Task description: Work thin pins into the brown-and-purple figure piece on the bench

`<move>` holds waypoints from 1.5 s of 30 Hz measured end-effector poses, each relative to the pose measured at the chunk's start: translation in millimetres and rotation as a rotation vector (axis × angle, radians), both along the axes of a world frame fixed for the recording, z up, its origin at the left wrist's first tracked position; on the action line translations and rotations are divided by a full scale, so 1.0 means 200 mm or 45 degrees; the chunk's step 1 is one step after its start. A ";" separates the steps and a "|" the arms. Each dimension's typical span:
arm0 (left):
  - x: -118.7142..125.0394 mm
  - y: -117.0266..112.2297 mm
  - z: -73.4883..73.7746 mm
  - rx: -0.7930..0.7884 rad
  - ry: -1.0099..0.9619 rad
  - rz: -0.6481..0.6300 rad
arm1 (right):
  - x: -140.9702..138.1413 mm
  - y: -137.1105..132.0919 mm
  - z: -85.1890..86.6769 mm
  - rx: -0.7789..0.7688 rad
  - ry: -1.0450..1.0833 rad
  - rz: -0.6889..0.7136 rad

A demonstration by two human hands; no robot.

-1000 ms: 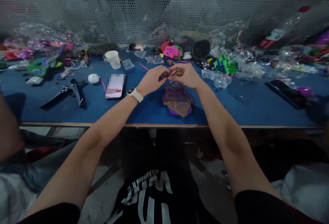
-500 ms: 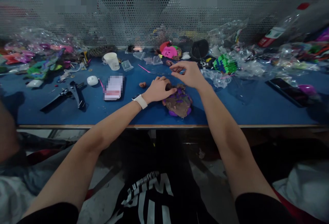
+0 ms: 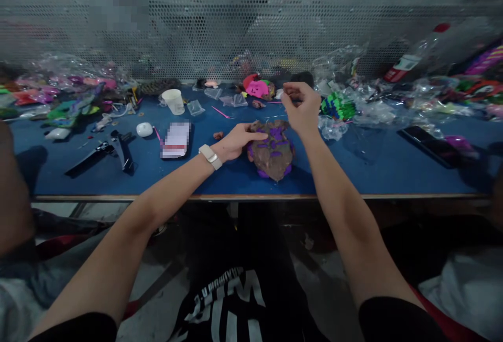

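Note:
A brown clay model (image 3: 271, 154) with purple patches lies on the table in front of me. My left hand (image 3: 238, 142) grips its left edge, the thumb lying over the top and the other fingers partly hidden. Above and to the right of the model, my right hand (image 3: 303, 105) is raised with its fingertips curled together in a pinch. Whatever the pinch holds, if anything, is too small to see. Left of my left hand sits a small brown clay lump (image 3: 218, 135). Beyond the model lies a thin pink tool (image 3: 220, 112).
A phone (image 3: 175, 140), a white earbud case (image 3: 144, 130) and a black folding stand (image 3: 108, 151) lie left. Behind are a paper cup (image 3: 173, 102), a pink clay figure (image 3: 257, 88) and plastic wrappings. A dark phone (image 3: 428, 145) and a bottle (image 3: 412, 59) are right.
My right hand has moved right and slightly up relative to the model, its fingers curling more. My left hand has slid from the model's upper part to its left edge, uncovering more purple.

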State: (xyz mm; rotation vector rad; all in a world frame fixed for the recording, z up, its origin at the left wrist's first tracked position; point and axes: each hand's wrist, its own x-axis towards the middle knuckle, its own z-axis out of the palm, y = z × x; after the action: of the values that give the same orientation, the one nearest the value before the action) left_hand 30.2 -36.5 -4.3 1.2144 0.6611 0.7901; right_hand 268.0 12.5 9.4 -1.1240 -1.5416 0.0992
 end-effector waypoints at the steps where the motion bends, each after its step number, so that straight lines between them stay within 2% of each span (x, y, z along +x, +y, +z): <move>1: -0.01 0.03 0.00 0.010 -0.078 0.061 | 0.02 0.02 0.00 0.007 0.051 -0.011; 5: -0.06 0.16 -0.01 0.050 -0.376 0.404 | 0.10 0.11 -0.03 0.004 0.271 0.009; 8: -0.11 0.25 -0.02 0.067 -0.493 0.628 | 0.11 0.14 -0.06 -0.108 0.358 0.115; 11: -0.15 0.31 -0.01 0.022 -0.525 0.764 | 0.04 0.12 -0.09 -0.269 0.427 0.226; 15: -0.18 0.33 0.01 -0.045 -0.567 0.847 | -0.08 0.07 -0.11 -0.425 0.537 0.357; 19: -0.19 0.32 0.04 -0.080 -0.594 0.894 | -0.15 0.04 -0.09 -0.480 0.601 0.471; 27: -0.19 0.31 0.06 -0.049 -0.657 0.915 | -0.16 -0.03 -0.04 -0.586 0.623 0.615; 45: -0.19 0.30 0.07 -0.064 -0.640 0.908 | -0.19 -0.02 -0.05 -0.531 0.541 0.601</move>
State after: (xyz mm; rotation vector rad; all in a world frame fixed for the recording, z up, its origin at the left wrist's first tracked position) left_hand -8.0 23.8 10.5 0.6688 0.6860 1.5978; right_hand 229.2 8.7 0.0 -0.9479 -1.3971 0.9552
